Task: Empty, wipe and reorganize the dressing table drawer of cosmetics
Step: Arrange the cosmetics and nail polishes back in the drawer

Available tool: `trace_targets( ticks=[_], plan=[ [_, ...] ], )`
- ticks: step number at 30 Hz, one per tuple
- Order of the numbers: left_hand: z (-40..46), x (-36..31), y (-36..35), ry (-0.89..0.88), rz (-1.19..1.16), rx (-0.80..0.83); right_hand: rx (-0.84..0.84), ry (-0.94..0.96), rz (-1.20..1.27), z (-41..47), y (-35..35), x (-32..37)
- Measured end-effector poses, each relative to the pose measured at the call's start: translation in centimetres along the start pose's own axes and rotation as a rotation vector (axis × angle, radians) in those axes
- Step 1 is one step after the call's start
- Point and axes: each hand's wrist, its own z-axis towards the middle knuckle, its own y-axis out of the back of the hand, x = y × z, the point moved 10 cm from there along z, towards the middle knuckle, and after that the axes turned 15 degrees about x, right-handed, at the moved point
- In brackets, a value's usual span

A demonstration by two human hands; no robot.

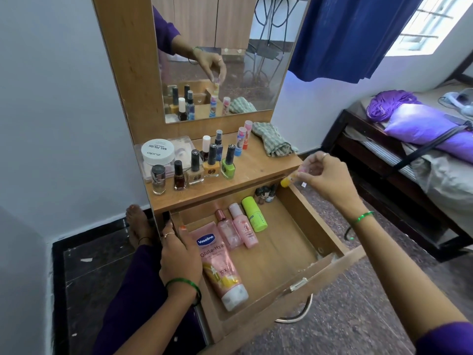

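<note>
Home bedroom: wooden dressing table with mirror [220, 60] at centre; dark-framed bed with purple pillow [419, 126] at right; blue curtain [353, 34] by window, upper right.

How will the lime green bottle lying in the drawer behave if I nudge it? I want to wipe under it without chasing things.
The lime green bottle lies on its side and looks round, so it would probably roll. It sits against the pink bottle, which may block it leftward. It looks like smooth plastic, likely light and not fragile.
</note>
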Motion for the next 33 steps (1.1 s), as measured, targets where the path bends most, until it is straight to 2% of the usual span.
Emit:
trace_targets(
  ticks=[8, 16, 21, 29, 33],
  plan=[
    [-0.3, -0.4, 0.0, -0.008, -0.004, 0.008, 0.11, -0.041, -0.243, 1.2, -4.6, -3.4],
    [-0.4, -0.5, -0.1, -0.049, -0.037, 0.013, 0.073, -0.051, -0.565, 3.8, -7.1, -4.6],
    [-0.4, -0.6, -0.1, -0.066, -0.042, 0.015, -0.019, -0.056, -0.539, 3.4, -7.2, -5.1],
    [-0.3, -0.3, -0.2, -0.051, -0.048, 0.017, -0.018, -0.068, -0.415, 2.9, -7.2, -6.2],
    [0.1, 0.4, -0.4, 0.0, -0.03, 0.008, -0.251, -0.045, -0.261, 0.7, -3.7, -5.6]
  ],
)
